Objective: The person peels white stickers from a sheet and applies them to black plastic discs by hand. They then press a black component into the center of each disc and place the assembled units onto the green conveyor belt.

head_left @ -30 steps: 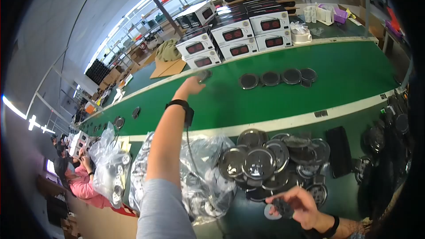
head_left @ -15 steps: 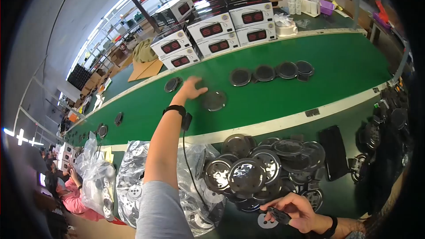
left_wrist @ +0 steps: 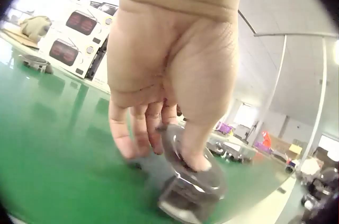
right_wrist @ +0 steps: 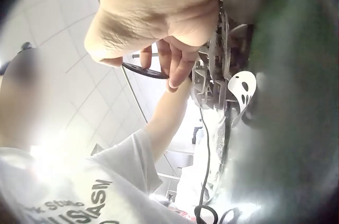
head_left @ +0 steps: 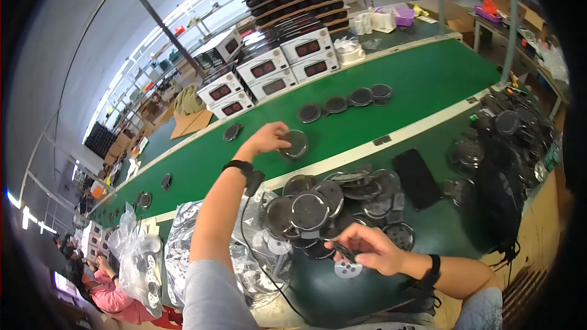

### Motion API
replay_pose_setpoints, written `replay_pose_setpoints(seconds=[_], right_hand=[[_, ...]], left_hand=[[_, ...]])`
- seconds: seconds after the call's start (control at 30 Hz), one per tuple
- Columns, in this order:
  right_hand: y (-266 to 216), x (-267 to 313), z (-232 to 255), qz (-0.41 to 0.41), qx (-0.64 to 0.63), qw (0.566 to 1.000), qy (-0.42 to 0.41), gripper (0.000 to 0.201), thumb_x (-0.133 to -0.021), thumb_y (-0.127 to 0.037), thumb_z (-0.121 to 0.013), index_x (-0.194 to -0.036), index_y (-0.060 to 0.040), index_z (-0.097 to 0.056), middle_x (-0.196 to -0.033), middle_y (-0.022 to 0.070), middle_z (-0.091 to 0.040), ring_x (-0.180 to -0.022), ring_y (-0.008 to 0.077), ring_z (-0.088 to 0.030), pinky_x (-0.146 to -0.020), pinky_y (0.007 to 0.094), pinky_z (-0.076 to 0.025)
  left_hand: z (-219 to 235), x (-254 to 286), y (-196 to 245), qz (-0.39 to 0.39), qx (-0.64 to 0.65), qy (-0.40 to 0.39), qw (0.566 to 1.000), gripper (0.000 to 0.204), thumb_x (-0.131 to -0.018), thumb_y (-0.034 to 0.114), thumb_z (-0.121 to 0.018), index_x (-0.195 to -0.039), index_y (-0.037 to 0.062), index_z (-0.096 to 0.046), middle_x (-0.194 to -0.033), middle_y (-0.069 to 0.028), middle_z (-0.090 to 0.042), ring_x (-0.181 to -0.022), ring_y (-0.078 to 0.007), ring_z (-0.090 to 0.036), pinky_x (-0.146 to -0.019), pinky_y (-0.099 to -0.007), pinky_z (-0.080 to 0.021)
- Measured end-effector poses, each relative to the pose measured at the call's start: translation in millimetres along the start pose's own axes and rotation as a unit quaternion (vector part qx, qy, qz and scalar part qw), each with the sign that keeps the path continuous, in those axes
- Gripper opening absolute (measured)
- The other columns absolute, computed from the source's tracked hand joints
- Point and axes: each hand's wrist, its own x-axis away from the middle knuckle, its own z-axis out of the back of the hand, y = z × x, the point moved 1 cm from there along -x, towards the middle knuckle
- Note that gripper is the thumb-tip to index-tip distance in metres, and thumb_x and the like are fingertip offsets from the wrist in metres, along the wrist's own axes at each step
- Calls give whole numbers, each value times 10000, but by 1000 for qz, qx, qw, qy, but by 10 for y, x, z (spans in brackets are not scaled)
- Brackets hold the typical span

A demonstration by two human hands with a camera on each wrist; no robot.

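Observation:
Over the green belt (head_left: 422, 85), my left hand (head_left: 268, 139) holds the edge of a round black part (head_left: 296, 145) with a shiny rim. In the left wrist view the thumb lies on the ring of this round part (left_wrist: 212, 179) and the fingers reach behind it; a block-like tab sticks out at its lower side. My right hand (head_left: 373, 250) pinches a thin black disc (right_wrist: 145, 70) between thumb and fingers. Below that hand a white disc with holes (head_left: 347, 270) lies on the bench. A pile of round black parts (head_left: 309, 211) stands just beyond it.
Several similar parts (head_left: 335, 105) line the belt's far right, one (head_left: 232, 132) to the left. Boxes (head_left: 264, 68) stand behind the belt. Clear bags of white discs (head_left: 183, 250), a cable (head_left: 247, 232) and a black flat case (head_left: 417, 178) lie nearby. A person in pink (head_left: 107, 293) sits at left.
My left hand has left a round part on the belt's far side, come back nearer, and taken hold of another one. My right hand keeps its black disc. The head view has shifted.

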Motion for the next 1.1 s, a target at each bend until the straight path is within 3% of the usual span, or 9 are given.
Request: replay_pose_setpoints(seconds=[0.17, 0.23, 0.37, 0.4, 0.43, 0.63, 0.8, 1.07, 1.1], right_hand=[[-15, -15, -15, 44, 9, 999, 17, 379, -899, -26, -575, -1265, 13, -486, -1320, 102, -567, -1088, 159, -621, -970, 343, -502], [-51, -11, -31, 61, 41, 997, 29, 365, -902, -32, -576, -1256, 14, -499, -1269, 93, -575, -1096, 155, -618, -970, 329, -491], [-71, 23, -88, 135, 64, 986, 70, 346, -897, -70, -585, -1222, 39, -534, -1263, 119, -566, -1052, 158, -618, -940, 316, -481], [-78, 39, -103, 145, 82, 982, 88, 344, -885, -93, -594, -1196, 48, -551, -1266, 142, -568, -1002, 155, -612, -920, 312, -481], [-97, 51, -136, 171, 93, 976, 93, 364, -862, -126, -615, -1178, 48, -564, -1268, 154, -583, -955, 148, -605, -888, 303, -489], [-115, 165, -344, 266, 291, 915, 84, 375, -788, -141, -659, -1123, 19, -609, -1178, 172, -680, -776, 160, -643, -729, 281, -550], [-142, 232, -516, 298, 399, 865, 63, 433, -755, -139, -712, -1159, -6, -630, -1209, 183, -675, -790, 175, -669, -726, 279, -561], [-121, 223, -469, 231, 207, 947, 80, 429, -998, -286, -488, -1277, 37, -447, -1313, 283, -561, -979, 247, -665, -868, 358, -540], [-139, 228, -470, 220, 188, 953, 87, 433, -1012, -305, -468, -1282, 31, -435, -1314, 281, -559, -984, 252, -667, -869, 361, -539]], left_hand=[[385, 792, 581, -91, 63, 201, 973, 273, -886, 109, -690, -1145, 49, -627, -963, -55, -686, -873, -139, -646, -742, -296, -533], [375, 1232, 827, -123, 282, 198, 931, 254, -967, 138, -632, -1195, 59, -556, -971, -83, -692, -861, -165, -685, -671, -312, -582], [-205, 2267, 1411, -50, 245, 222, 942, 206, -1006, 145, -560, -1189, 52, -562, -1030, -80, -676, -827, -174, -700, -517, -331, -588], [-440, 2485, 1551, -15, 216, 210, 953, 224, -999, 138, -571, -1199, 38, -560, -1070, -79, -670, -877, -151, -683, -621, -305, -586], [-690, 2554, 1385, -84, 194, 237, 948, 296, -957, 69, -600, -1239, 17, -526, -1055, -78, -678, -907, -126, -661, -743, -273, -562], [-1816, 3251, 1654, -29, 321, 168, 932, 392, -887, 9, -600, -1274, 1, -539, -1143, -60, -642, -1068, -120, -581, -870, -267, -505], [-2031, 3559, 1760, -25, 368, 167, 914, 472, -847, -47, -680, -1291, -28, -519, -1204, -78, -612, -1150, -156, -565, -960, -298, -490], [-1676, 4013, 1945, -14, 310, 236, 921, 563, -826, -51, -693, -1349, -32, -485, -1293, -117, -593, -1190, -182, -574, -1025, -333, -455], [-1641, 4266, 1916, -17, 294, 320, 901, 598, -810, -59, -690, -1368, -23, -476, -1328, -134, -569, -1221, -199, -556, -1035, -356, -452]])
